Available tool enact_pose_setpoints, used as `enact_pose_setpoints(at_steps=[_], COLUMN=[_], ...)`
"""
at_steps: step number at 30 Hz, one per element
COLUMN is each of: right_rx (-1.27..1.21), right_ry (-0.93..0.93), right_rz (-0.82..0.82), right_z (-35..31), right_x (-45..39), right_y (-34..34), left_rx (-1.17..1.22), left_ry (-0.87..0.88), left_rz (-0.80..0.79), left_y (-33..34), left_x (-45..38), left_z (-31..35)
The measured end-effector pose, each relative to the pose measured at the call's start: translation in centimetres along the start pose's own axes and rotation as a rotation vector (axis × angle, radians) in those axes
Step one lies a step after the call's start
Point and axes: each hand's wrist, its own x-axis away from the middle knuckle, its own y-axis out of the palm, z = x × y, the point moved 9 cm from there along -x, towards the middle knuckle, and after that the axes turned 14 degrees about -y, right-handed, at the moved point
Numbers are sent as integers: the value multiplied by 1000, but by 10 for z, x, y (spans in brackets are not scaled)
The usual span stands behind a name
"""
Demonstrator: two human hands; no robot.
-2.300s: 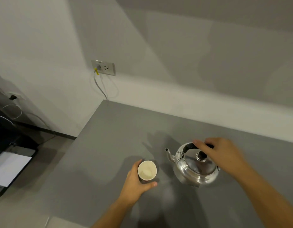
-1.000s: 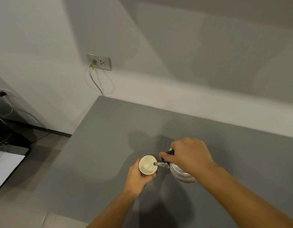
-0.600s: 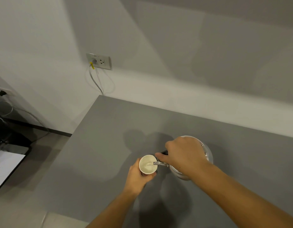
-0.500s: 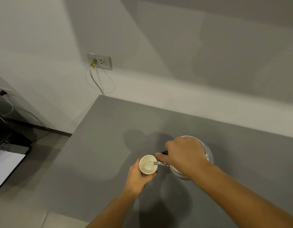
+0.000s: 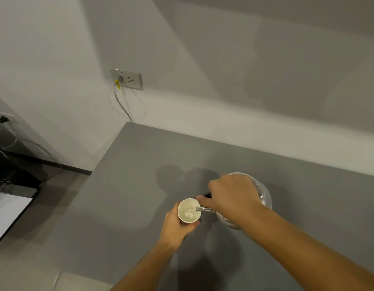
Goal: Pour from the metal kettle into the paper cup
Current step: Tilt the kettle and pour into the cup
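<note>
A white paper cup (image 5: pixel 188 211) stands on the grey table (image 5: pixel 129 196), and my left hand (image 5: pixel 177 226) is wrapped around its near side. The metal kettle (image 5: pixel 263 198) is tilted steeply to the left, its thin spout (image 5: pixel 204 209) reaching over the cup's right rim. Clear liquid lies in the cup under the spout tip. My right hand (image 5: pixel 232 196) grips the kettle's black handle from above and hides most of the lid and body.
The table's left edge runs close to the cup, with floor beyond it. A wall socket (image 5: pixel 127 78) with a hanging cable sits on the wall behind. A dark stand holding white paper (image 5: pixel 7 211) is at the far left.
The kettle left the table, came over to the cup and tipped further until its base rose behind my right hand. Over the last half second the pose has held and liquid shows in the cup.
</note>
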Motion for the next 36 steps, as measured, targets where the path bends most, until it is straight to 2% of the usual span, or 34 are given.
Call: enact_pose_setpoints(at_steps=[36], right_rx=[2], right_ry=[16], right_rz=[-21], right_z=[-1], right_x=[-12], right_y=[-1], left_rx=[-41], left_ry=[22], left_rz=[5], left_y=[-1], left_x=[3], left_z=[2])
